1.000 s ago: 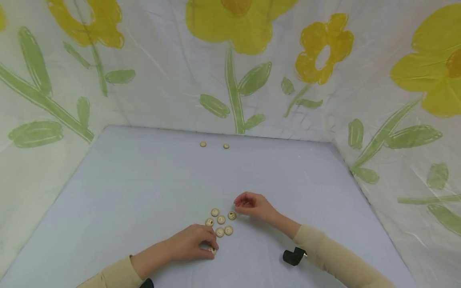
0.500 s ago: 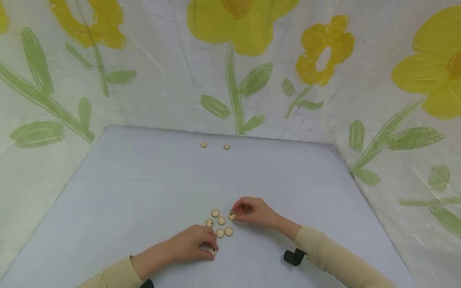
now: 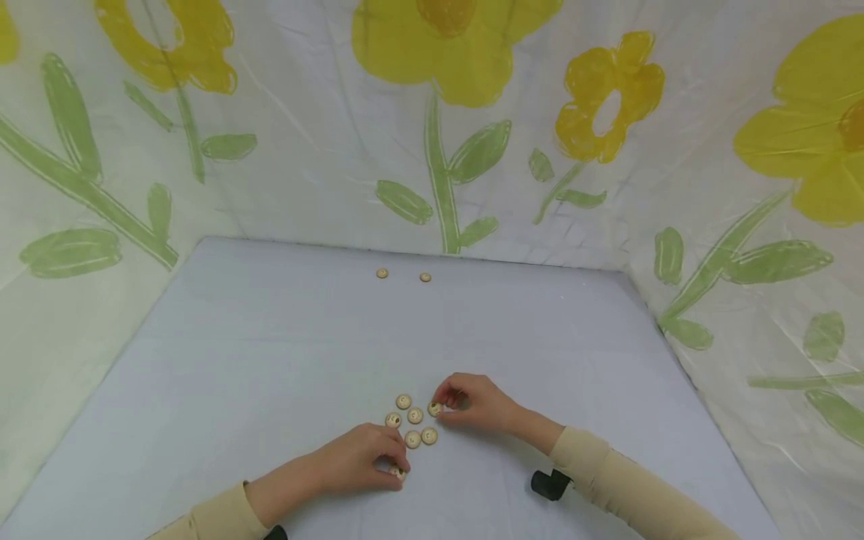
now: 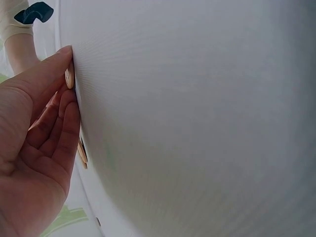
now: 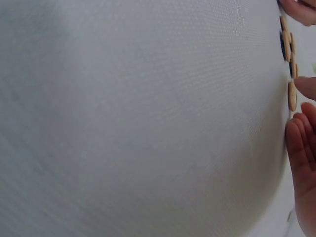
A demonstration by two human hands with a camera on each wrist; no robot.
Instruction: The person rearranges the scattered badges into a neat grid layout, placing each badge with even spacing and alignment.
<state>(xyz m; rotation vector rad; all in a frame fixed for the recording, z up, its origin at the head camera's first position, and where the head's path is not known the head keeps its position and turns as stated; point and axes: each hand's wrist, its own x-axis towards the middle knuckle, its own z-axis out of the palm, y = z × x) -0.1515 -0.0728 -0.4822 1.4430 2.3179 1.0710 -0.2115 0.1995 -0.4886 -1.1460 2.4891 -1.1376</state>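
Note:
In the head view my left hand (image 3: 358,459) pinches a small round wooden disc (image 3: 398,472) with dark marks on its face, close to the front of the table. The left wrist view shows that disc (image 4: 69,76) edge-on at the thumb, the other fingers curled below. My right hand (image 3: 478,405) holds another marked disc (image 3: 434,409) between thumb and fingers, at the right side of the group. Edge-on in the right wrist view, this disc (image 5: 292,96) sits low against the cloth. Several similar discs (image 3: 415,415) lie between the two hands.
Two more discs, one left (image 3: 382,273) and one right (image 3: 425,277), lie near the table's back edge. A pale cloth (image 3: 283,330) covers the table. White sheets with painted yellow flowers (image 3: 466,45) stand around it. A black wrist device (image 3: 550,485) hangs under the right sleeve.
My right hand has come down and slightly toward me onto the rightmost disc, now pinching it. The left hand keeps its grip on its disc in about the same spot.

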